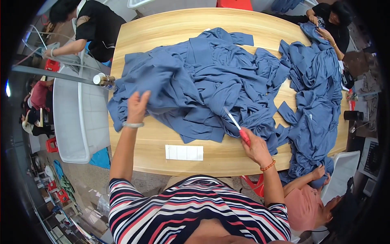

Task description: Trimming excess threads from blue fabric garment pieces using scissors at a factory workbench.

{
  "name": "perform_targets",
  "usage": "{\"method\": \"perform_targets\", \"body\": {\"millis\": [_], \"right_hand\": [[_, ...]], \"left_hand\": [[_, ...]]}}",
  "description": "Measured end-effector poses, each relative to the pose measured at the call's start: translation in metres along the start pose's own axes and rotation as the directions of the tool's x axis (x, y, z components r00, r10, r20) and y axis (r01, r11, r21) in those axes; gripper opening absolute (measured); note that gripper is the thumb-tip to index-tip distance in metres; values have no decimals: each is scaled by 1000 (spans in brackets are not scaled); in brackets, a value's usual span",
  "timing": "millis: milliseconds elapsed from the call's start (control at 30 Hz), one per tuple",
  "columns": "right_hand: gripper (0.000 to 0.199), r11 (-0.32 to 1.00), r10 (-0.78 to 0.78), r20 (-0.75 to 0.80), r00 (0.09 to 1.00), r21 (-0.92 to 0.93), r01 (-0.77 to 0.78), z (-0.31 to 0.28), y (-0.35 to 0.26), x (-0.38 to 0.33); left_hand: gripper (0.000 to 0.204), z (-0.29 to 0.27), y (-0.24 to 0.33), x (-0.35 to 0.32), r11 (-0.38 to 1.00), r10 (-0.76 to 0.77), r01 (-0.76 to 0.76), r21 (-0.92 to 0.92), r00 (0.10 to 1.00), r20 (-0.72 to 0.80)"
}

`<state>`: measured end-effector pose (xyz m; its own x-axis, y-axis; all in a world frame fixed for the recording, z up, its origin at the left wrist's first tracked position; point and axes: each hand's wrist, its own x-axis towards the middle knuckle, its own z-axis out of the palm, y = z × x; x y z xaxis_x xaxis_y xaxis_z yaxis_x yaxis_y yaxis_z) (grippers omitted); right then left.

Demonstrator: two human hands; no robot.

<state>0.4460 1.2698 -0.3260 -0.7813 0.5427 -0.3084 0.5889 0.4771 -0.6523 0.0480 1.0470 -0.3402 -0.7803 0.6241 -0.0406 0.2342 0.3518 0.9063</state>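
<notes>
A large pile of crumpled blue-grey garments (pixel 237 77) covers the middle of the wooden table. At its left side is my left hand (pixel 138 106), with thumb and fingers apart against the cloth. Just beyond those fingers, a fold of the fabric is smeared by motion. My right hand (pixel 256 149) is closed around the red handle of a pair of scissors (pixel 233 119). Their slim metal blade points up and left over the front of the pile. In front of the garments lies a white paper strip (pixel 184 153) with dividing lines, on bare wood.
More blue garments (pixel 315 116) run down the table's (pixel 150 30) right side, handled by one person at the far right and another at the near right. A third person (pixel 93 30) works at the upper left. A pale plastic tub (pixel 73 122) and a metal pole flank the left edge.
</notes>
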Motion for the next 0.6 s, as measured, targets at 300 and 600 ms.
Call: {"method": "perform_targets", "body": {"millis": [300, 600], "right_hand": [[44, 949, -309, 376, 874, 59, 310, 94, -66, 53], [57, 658, -659, 64, 749, 532, 533, 102, -115, 120]], "left_hand": [[46, -98, 222, -80, 739, 646, -602, 303, 506, -571], [47, -106, 230, 65, 808, 515, -586, 52, 662, -545]]}}
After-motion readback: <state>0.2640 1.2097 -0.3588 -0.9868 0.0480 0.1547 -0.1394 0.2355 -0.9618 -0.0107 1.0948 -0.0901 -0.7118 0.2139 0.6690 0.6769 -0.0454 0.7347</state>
